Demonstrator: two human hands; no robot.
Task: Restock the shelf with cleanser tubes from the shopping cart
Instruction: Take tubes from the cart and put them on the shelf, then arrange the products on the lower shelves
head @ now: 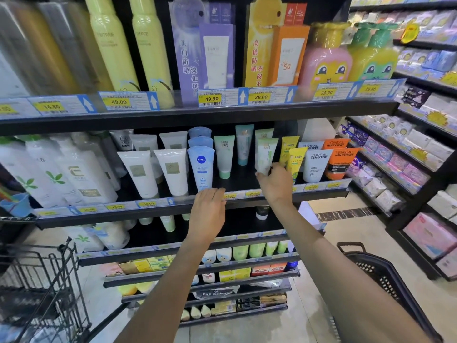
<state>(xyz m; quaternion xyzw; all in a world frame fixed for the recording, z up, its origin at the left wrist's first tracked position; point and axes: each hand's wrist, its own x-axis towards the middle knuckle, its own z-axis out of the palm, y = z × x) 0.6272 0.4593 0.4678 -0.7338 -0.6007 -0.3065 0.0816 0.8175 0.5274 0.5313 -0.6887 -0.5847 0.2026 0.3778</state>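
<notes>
Store shelving fills the frame, dark shelves [247, 194] edged with yellow price tags [211, 98]; tall yellow spray cans [111, 43] and boxed sunscreen stand across the top, with cartoon-faced pump bottles [326, 63] at upper right. At the centre of the frame runs the middle shelf, lined with tubes standing cap down: white tubes [139, 173] at left, a blue tube [201, 167], a green-capped tube [224, 155], yellow tubes [295, 162] and orange tubes [340, 163] to the right. My right hand [275, 184] reaches in right of centre and pinches the lower end of a pale green and white cleanser tube [265, 155], which stands on that shelf between the green-capped tube and the yellow ones. My left hand [207, 209] holds nothing, fingers relaxed, fingertips at the shelf's front lip just below the blue tube. At lower left sits a black wire shopping cart [47, 288]; at lower right, a dark basket [385, 276] on the floor.
</notes>
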